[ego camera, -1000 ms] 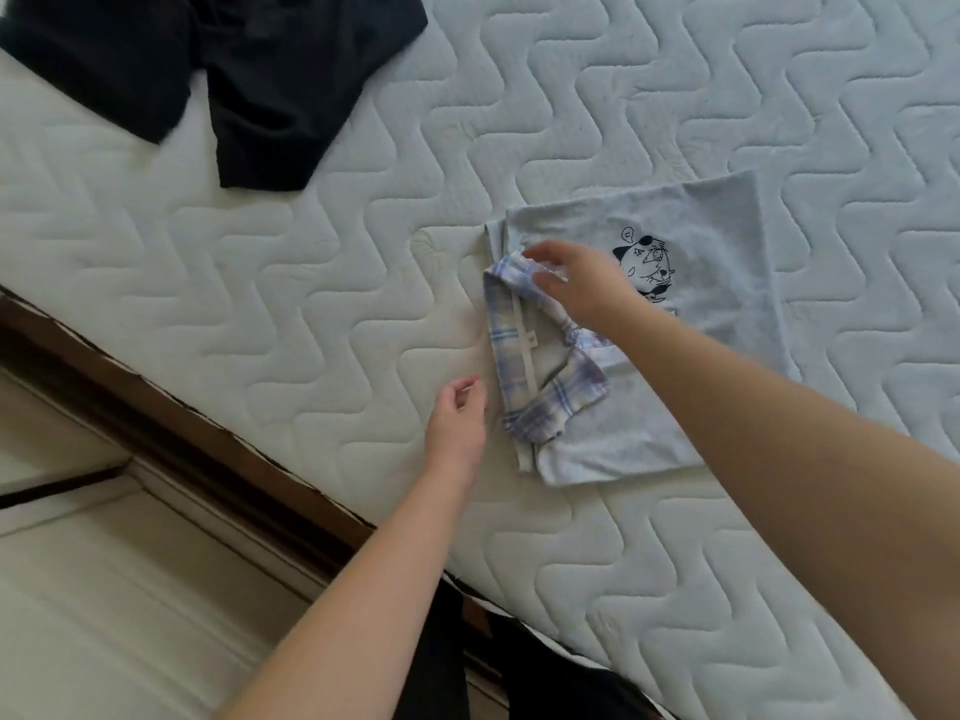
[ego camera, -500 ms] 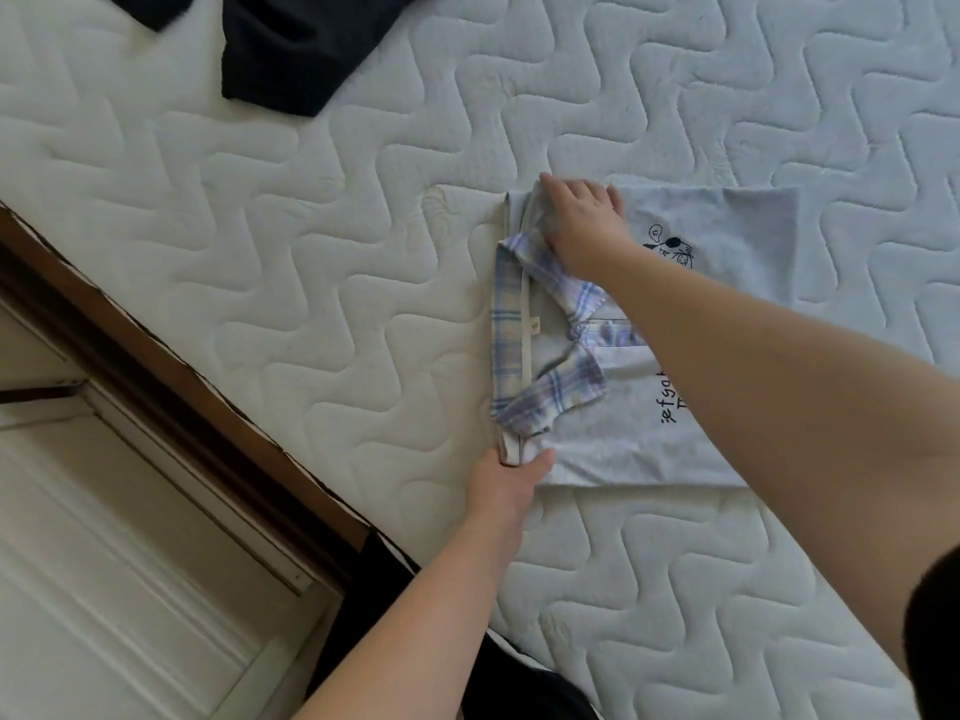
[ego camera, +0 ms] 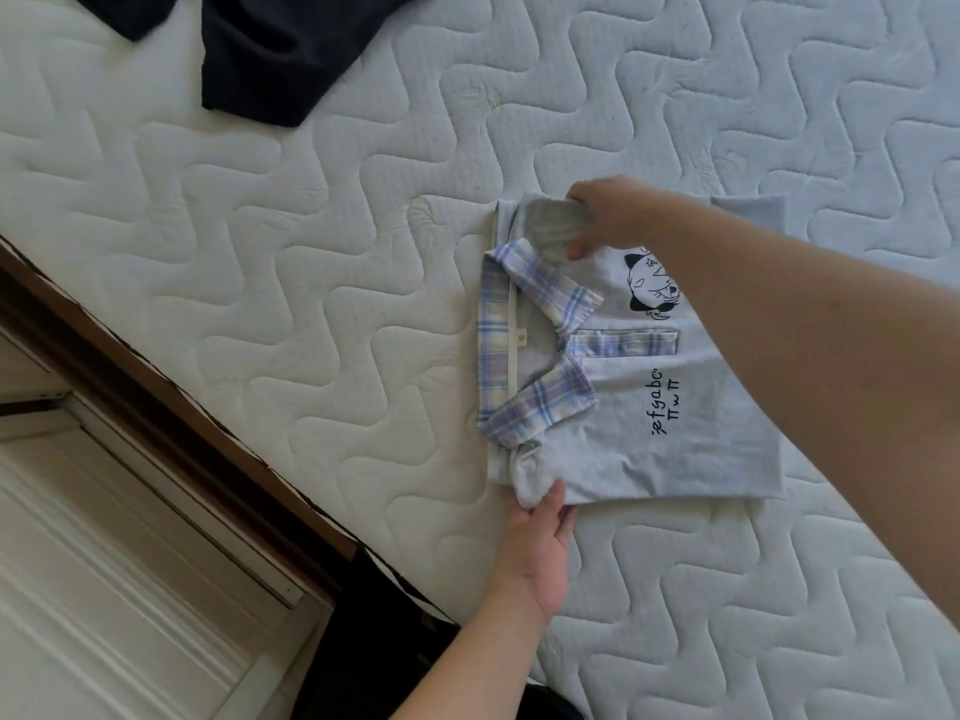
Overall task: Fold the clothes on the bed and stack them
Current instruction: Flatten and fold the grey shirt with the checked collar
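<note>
Since a moment ago both hands have gripped the shirt [ego camera: 649, 433]: right hand [ego camera: 605, 215] pinches the twelve-o'clock shoulder, left hand [ego camera: 540, 543] the six-o'clock one, ready to fold again.

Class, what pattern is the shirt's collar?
The collar is plaid in blue, lilac and cream, seen in the head view.

We see a white quilted mattress [ego camera: 311, 262] carrying a folded grey polo shirt [ego camera: 649, 444] with a plaid collar at centre right, and a dark garment [ego camera: 280, 49] spread at the far left.
</note>
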### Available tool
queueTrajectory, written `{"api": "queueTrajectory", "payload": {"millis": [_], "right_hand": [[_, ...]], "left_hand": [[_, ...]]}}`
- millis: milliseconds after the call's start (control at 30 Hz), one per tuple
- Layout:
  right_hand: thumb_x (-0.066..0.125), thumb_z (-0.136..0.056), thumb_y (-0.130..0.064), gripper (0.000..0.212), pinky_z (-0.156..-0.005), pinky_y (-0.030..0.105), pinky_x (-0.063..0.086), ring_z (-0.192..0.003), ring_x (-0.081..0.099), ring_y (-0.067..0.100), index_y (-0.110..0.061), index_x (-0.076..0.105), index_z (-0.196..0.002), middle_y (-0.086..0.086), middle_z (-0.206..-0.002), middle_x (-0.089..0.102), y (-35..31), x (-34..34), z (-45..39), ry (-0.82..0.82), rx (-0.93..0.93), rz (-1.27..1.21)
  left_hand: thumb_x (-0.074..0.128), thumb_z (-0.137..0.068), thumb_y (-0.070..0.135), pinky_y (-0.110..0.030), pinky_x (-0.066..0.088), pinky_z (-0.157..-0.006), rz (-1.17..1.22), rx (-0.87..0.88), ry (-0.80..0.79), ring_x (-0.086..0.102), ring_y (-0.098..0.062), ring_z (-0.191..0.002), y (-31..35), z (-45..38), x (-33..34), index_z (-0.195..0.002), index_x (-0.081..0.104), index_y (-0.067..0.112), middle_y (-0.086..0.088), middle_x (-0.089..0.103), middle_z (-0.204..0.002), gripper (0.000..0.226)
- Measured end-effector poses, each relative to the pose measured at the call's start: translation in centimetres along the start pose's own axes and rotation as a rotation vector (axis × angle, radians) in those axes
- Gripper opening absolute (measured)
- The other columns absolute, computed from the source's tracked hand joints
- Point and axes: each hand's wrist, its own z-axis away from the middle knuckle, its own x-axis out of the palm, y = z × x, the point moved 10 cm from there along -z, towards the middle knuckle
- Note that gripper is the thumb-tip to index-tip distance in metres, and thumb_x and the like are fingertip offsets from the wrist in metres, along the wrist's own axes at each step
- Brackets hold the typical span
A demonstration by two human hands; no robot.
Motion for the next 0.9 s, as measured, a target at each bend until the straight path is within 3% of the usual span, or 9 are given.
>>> {"api": "queueTrajectory", "payload": {"millis": [67,167,267,433,600,700,767,833,900], "right_hand": [[0.080,-0.075,-0.042,0.043,-0.069,0.033,0.041,-0.078,0.052,0.026,-0.013,0.060,-0.099,0.000,-0.076,0.053,0.1,0.0,0.0,0.008,-0.014,0.060],[0.076,-0.078,-0.044,0.039,-0.062,0.031,0.036,-0.073,0.052,0.026,-0.012,0.055,-0.084,-0.001,-0.068,0.048,0.1,0.1,0.4,0.029,-0.052,0.069],[0.074,-0.080,-0.045,0.038,-0.055,0.030,0.030,-0.070,0.050,0.023,-0.015,0.051,-0.083,-0.001,-0.070,0.050,0.6,-0.6,1.6,0.083,-0.077,-0.007],[0.074,-0.080,-0.044,0.037,-0.061,0.034,0.034,-0.075,0.050,0.026,-0.016,0.051,-0.084,-0.004,-0.071,0.049,2.9,-3.4,6.2,0.228,-0.049,-0.161],[0.074,-0.081,-0.042,0.037,-0.061,0.034,0.038,-0.077,0.054,0.023,-0.011,0.056,-0.088,0.001,-0.079,0.059,6.0,-4.6,13.1,0.389,0.033,-0.439],[0.073,-0.082,-0.044,0.038,-0.065,0.034,0.044,-0.076,0.058,0.020,-0.010,0.061,-0.094,0.004,-0.083,0.065,7.5,-3.6,18.4,0.491,0.128,-0.609],[0.074,-0.082,-0.040,0.025,-0.062,0.028,0.047,-0.073,0.061,0.010,-0.019,0.064,-0.089,-0.007,-0.078,0.067,8.0,-2.3,22.5,0.537,0.184,-0.808],[0.075,-0.083,-0.035,0.013,-0.056,0.013,0.044,-0.067,0.060,-0.006,-0.028,0.064,-0.082,-0.018,-0.072,0.067,7.6,-1.1,26.8,0.570,0.216,-0.957],[0.075,-0.083,-0.034,0.010,-0.059,0.013,0.046,-0.069,0.062,-0.007,-0.028,0.066,-0.085,-0.020,-0.075,0.070,7.0,0.3,31.0,0.597,0.269,-1.053]], "left_hand": [[0.072,-0.078,0.014,-0.019,0.053,-0.089,-0.078,0.015,0.022,0.065,-0.012,-0.113,-0.7,-0.3,0.2,-0.128,0.058,0.010,-0.005,0.069,-0.124,0.053],[0.065,-0.091,0.013,-0.020,0.053,-0.089,-0.100,0.022,0.067,0.067,-0.012,-0.110,-0.9,-1.0,0.6,-0.129,0.059,0.009,-0.005,0.068,-0.124,0.039],[0.061,-0.096,0.021,-0.029,0.047,-0.102,-0.083,0.051,0.062,0.067,-0.013,-0.110,-0.4,-1.3,1.8,-0.129,0.058,0.014,-0.004,0.067,-0.127,0.035],[0.056,-0.096,0.023,-0.034,0.050,-0.097,-0.038,0.188,-0.033,0.066,-0.013,-0.113,3.4,-0.1,4.6,-0.126,0.059,0.022,0.002,0.069,-0.125,0.030],[0.056,-0.098,0.021,-0.037,0.053,-0.094,-0.219,0.376,-0.058,0.067,-0.015,-0.111,9.8,1.9,6.7,-0.121,0.060,0.021,0.000,0.071,-0.118,0.023],[0.058,-0.098,0.022,-0.031,0.059,-0.080,-0.395,0.454,-0.070,0.070,-0.013,-0.102,13.0,3.5,7.7,-0.104,0.070,0.023,0.003,0.075,-0.107,0.013],[0.061,-0.096,0.024,-0.026,0.058,-0.073,-0.488,0.486,-0.082,0.071,-0.014,-0.099,14.7,5.0,8.4,-0.099,0.072,0.023,0.000,0.076,-0.105,0.012],[0.062,-0.096,0.025,-0.026,0.057,-0.074,-0.558,0.523,-0.106,0.071,-0.016,-0.099,15.8,7.0,9.3,-0.101,0.072,0.021,-0.002,0.076,-0.105,0.012],[0.064,-0.095,0.029,-0.031,0.058,-0.080,-0.640,0.543,-0.133,0.071,-0.021,-0.102,16.1,9.3,10.2,-0.098,0.073,0.021,-0.003,0.075,-0.106,0.013]]}}
